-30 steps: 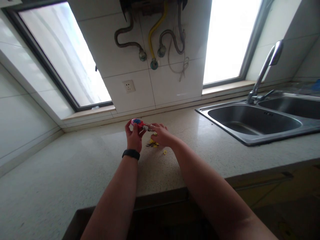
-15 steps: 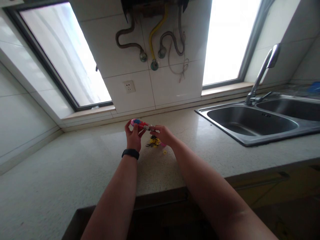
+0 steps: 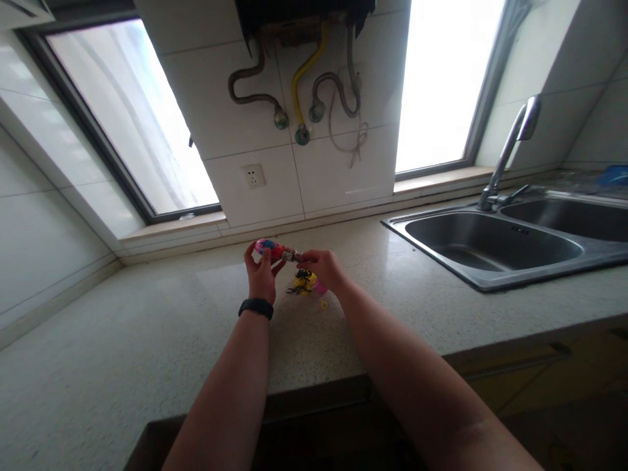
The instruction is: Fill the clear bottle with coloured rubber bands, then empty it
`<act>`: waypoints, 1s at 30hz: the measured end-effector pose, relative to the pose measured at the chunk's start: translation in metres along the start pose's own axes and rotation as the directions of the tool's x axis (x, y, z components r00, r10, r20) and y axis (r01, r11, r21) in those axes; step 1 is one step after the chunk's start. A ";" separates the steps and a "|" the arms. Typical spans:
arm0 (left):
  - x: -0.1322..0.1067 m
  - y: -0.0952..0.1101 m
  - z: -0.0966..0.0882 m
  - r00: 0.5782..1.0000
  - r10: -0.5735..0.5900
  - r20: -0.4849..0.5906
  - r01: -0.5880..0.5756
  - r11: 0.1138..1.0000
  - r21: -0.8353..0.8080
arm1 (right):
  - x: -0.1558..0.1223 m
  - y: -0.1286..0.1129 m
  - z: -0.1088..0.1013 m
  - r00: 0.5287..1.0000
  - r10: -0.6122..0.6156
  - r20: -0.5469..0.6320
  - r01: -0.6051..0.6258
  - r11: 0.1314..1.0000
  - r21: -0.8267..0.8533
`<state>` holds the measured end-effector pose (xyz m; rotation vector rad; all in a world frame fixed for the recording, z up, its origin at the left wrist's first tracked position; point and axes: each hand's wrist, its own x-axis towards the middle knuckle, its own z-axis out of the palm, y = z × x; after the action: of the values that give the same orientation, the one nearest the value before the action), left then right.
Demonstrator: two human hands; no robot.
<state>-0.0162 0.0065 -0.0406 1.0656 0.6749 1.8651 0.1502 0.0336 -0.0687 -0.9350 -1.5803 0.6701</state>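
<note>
My left hand (image 3: 261, 275), with a black band on the wrist, is closed round a small pink and blue toy (image 3: 271, 248) held above the speckled countertop (image 3: 147, 340). My right hand (image 3: 324, 268) pinches a small metal end (image 3: 290, 256) sticking out of the toy's right side. Under the hands, small yellow and black pieces (image 3: 301, 282) and a pink bit (image 3: 320, 286) lie on the counter, with a yellow crumb (image 3: 322, 302) beside them.
A steel double sink (image 3: 495, 245) with a tall faucet (image 3: 507, 147) sits at the right. Behind the counter is a tiled wall with a socket (image 3: 254, 175), hoses (image 3: 299, 91) under a heater, and two bright windows. The counter's front edge runs just below my forearms.
Both hands stay on the toy. My right hand's fingers have drawn in from loosely spread to a pinch at the toy's end. The view has tilted slightly.
</note>
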 end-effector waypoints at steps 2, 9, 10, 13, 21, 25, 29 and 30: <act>-0.001 0.001 0.000 1.000 -0.002 -0.004 0.002 1.000 0.021 | 0.000 0.000 -0.003 1.000 0.001 0.026 0.000 0.999 -0.040; 0.002 -0.002 -0.001 1.000 0.024 -0.020 -0.022 0.996 0.082 | -0.005 -0.013 -0.014 0.993 0.007 0.116 0.034 0.938 -0.346; 0.003 -0.003 -0.002 0.999 0.031 -0.024 -0.029 0.996 0.084 | -0.005 -0.016 -0.015 0.991 0.010 0.133 0.043 0.920 -0.390; 0.005 -0.003 -0.001 1.000 0.031 0.001 -0.031 0.992 0.122 | -0.008 -0.024 -0.017 0.984 -0.021 0.178 0.108 0.862 -0.495; -0.005 0.006 0.010 0.974 0.142 0.175 -0.185 0.948 0.258 | -0.006 -0.028 -0.016 0.991 -0.099 0.095 0.132 0.877 -0.462; -0.004 0.000 0.010 0.980 0.054 0.193 -0.109 0.951 0.291 | -0.005 -0.032 -0.015 0.994 -0.094 0.059 0.110 0.924 -0.366; -0.007 -0.002 0.013 0.982 0.005 0.187 -0.058 0.958 0.280 | -0.005 -0.042 -0.007 0.993 -0.098 0.069 0.104 0.991 -0.085; -0.009 -0.001 0.016 0.977 -0.029 0.210 -0.021 0.972 0.232 | -0.006 -0.044 -0.005 0.990 -0.108 0.089 0.111 0.994 -0.022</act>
<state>0.0007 0.0000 -0.0373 1.3917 0.7821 1.6657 0.1459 0.0055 -0.0347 -0.8416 -1.7098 0.6209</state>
